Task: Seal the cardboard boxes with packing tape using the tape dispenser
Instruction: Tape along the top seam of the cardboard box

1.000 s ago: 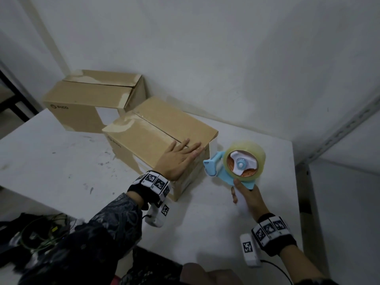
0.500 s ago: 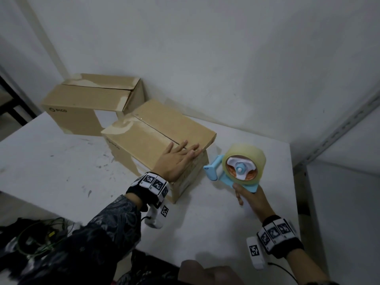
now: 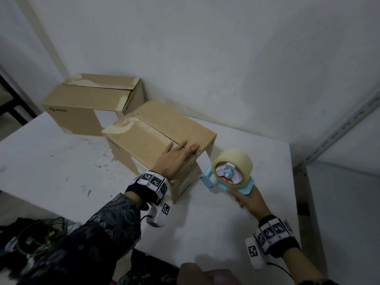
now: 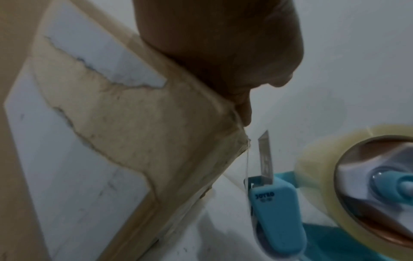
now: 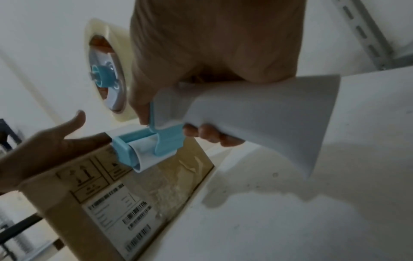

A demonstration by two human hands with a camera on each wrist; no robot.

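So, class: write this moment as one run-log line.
left hand: flat on near box | right hand: grips tape dispenser beside box end | far box: untouched

Two bare hands with marker-covered wrist rigs

The left hand [image 3: 174, 159] and right hand [image 3: 249, 199] each wear a black wristband [image 3: 149, 185] faced with square black-and-white coded tags. A white camera pod [image 3: 158, 214] bearing its own tag hangs beneath each wrist, trailing a thin black cable. A dark patterned sleeve [image 3: 107, 229] covers the left forearm; the right forearm has no sleeve.
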